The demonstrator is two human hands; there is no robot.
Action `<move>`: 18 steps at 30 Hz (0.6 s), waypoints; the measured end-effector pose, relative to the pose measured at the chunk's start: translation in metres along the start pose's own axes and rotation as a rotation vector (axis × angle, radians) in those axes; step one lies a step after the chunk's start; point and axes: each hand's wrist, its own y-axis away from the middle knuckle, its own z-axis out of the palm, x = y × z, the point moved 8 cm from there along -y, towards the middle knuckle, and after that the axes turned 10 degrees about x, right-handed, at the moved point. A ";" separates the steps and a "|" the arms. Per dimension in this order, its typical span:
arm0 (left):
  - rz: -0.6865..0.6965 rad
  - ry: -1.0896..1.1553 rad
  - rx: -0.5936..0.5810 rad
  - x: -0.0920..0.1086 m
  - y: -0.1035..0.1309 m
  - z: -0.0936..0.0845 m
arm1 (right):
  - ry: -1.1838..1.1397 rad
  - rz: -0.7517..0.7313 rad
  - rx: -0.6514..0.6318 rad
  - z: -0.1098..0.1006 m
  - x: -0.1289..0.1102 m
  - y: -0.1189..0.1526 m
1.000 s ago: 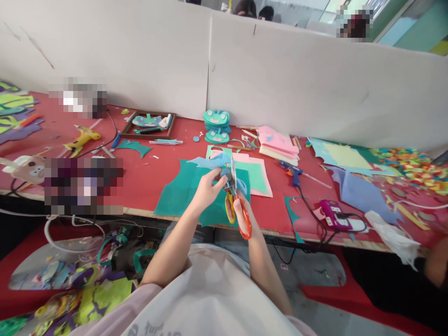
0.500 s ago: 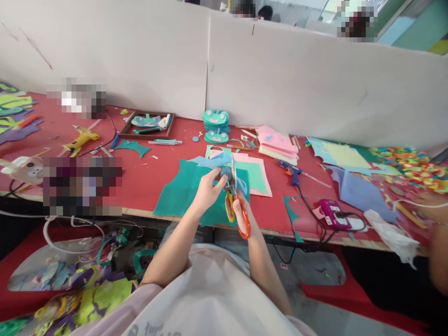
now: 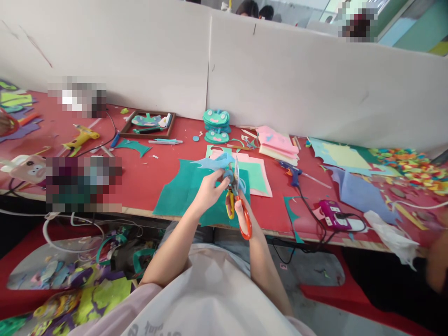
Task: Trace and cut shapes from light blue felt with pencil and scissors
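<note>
My left hand pinches a piece of light blue felt above the table's front edge. Its fingers meet at a small darker blue part of the piece. In my right hand is a pair of scissors with one orange and one yellow handle loop. The blades point up and away from me, right beside the blue felt. A large dark green felt sheet lies under both hands, with a pink sheet and a mint green sheet at its right.
Behind my hands stand stacked teal felt faces. A wooden frame and a yellow glue gun lie left. To the right are a blue glue gun, a purple power strip and blue felt. A person's arm shows at far right.
The scissors' blades look slightly wider apart, and the scissors have shifted a little to the right. My left hand still holds the blue felt. At far left, another person's hand has come into view.
</note>
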 end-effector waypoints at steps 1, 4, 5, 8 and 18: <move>0.000 0.005 0.002 -0.001 0.000 0.000 | 0.000 0.002 -0.002 0.000 0.000 0.000; -0.001 0.018 0.016 -0.001 -0.001 -0.002 | -0.007 0.008 -0.008 0.001 0.000 0.000; -0.002 0.017 0.015 -0.001 -0.001 -0.002 | -0.009 0.009 -0.011 0.001 0.000 0.000; 0.007 0.000 0.001 0.000 -0.001 -0.003 | 0.000 0.003 -0.005 0.001 -0.003 0.001; -0.005 0.045 -0.024 0.002 -0.001 -0.002 | 0.016 -0.001 0.042 0.001 -0.010 0.001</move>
